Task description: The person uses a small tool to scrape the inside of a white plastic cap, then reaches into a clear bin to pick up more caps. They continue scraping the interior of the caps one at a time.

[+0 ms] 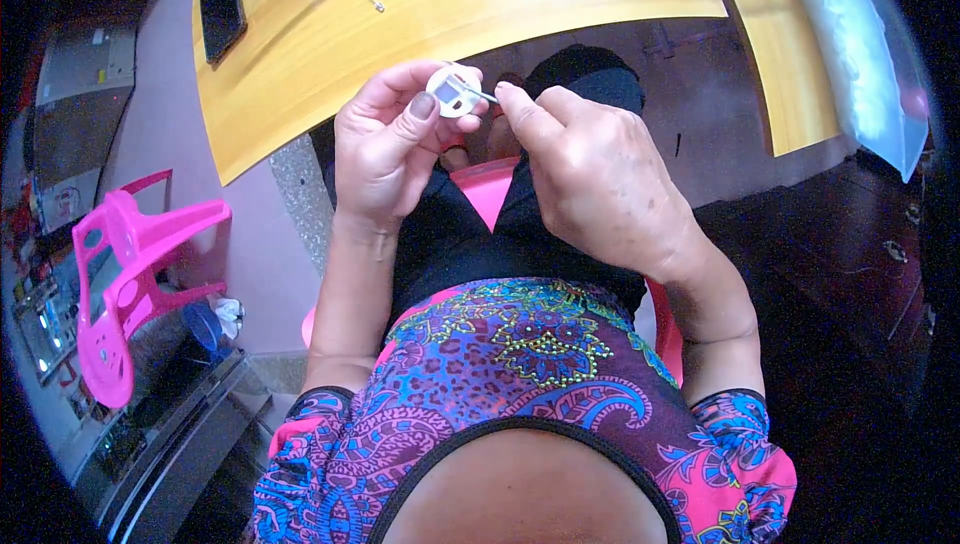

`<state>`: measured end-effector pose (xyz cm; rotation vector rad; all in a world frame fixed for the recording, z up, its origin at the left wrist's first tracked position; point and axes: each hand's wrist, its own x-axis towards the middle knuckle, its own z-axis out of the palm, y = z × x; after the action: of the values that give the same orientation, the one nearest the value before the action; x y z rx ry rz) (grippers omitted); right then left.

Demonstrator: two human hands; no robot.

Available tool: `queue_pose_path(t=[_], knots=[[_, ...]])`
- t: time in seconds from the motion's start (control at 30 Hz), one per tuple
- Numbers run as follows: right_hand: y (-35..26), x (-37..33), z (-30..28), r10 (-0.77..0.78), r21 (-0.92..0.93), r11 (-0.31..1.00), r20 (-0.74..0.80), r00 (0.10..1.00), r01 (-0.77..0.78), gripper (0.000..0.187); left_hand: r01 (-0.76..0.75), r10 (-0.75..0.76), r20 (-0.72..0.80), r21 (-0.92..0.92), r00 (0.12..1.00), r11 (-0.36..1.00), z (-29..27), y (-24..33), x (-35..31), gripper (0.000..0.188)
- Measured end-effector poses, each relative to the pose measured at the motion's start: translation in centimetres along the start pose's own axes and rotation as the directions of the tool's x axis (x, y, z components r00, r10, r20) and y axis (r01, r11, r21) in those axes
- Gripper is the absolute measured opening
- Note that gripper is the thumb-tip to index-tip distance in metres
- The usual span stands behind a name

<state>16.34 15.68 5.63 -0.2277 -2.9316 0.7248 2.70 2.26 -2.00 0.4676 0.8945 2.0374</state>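
Observation:
My left hand (375,149) pinches a small round white plastic piece (453,90) by its edge, with the thumb in front and the fingers behind. On its face are a greyish square and small dark slots. My right hand (605,169) is closed around a thin metallic rod-like tool (487,97), mostly hidden by the fingers. The tool's thin end reaches the face of the white piece; its exact kind cannot be made out. Both hands are raised above my lap, just off the near edge of the table.
A yellow wood-grain table (310,74) spans the far side, carrying a dark phone (222,10) and a tiny metallic bit (376,5). At right lies a clear bag of white material (860,54). A pink plastic chair (140,254) stands at left, near a small blue container (203,326).

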Motion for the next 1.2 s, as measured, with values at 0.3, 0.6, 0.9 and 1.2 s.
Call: queue_pose_path(t=[0.3,0.6,0.9,1.2], knots=[[0.2,0.0,0.1,-0.024,-0.037,0.999,0.06,0.998,0.027,0.044,-0.044,0.038,0.072,0.085,0.997,0.995,0.1,-0.5,0.0,0.028],[-0.7,-0.2,0.6,-0.025,-0.106,0.994,0.025,0.999,0.027,0.021,0.035,-0.04,0.068,0.072,0.997,0.997,0.0,0.0,0.2,0.032],[-0.2,0.3,1.1,0.08,0.333,0.941,-0.039,0.996,-0.063,0.031,-0.075,0.075,0.007,0.006,0.997,0.997,-0.7,0.1,0.0,0.033],[-0.5,0.5,1.6,0.096,0.323,0.943,-0.043,0.994,-0.077,0.037,-0.143,0.144,-0.015,0.064,0.989,0.988,0.6,0.0,-0.1,0.032]])
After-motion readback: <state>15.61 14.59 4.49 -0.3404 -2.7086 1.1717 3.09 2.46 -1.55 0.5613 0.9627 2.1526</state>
